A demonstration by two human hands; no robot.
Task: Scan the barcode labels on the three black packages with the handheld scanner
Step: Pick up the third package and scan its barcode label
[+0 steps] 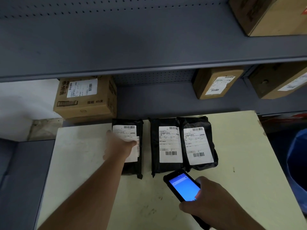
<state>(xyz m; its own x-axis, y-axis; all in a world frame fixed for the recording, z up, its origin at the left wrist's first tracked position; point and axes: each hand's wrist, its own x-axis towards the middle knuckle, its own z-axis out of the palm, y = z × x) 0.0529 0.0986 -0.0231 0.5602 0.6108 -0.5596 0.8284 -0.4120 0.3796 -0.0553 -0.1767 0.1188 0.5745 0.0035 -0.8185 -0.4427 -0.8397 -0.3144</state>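
Three black packages with white barcode labels lie side by side at the far edge of a pale table [86, 163]. The left package [138, 130] is partly covered by my left hand [119, 145], which rests flat on its label. The middle package [167, 145] touches the right package [199, 143], which overlaps its edge. My right hand [207, 200] holds the handheld scanner [182, 186], a black device with a lit blue screen, just in front of the middle package.
Grey metal shelving [149, 63] rises behind the table. Cardboard boxes stand on it: one [84, 98] at the left, two [216, 83] at the right, one [269, 15] higher up. A blue object [297, 163] sits at the right edge.
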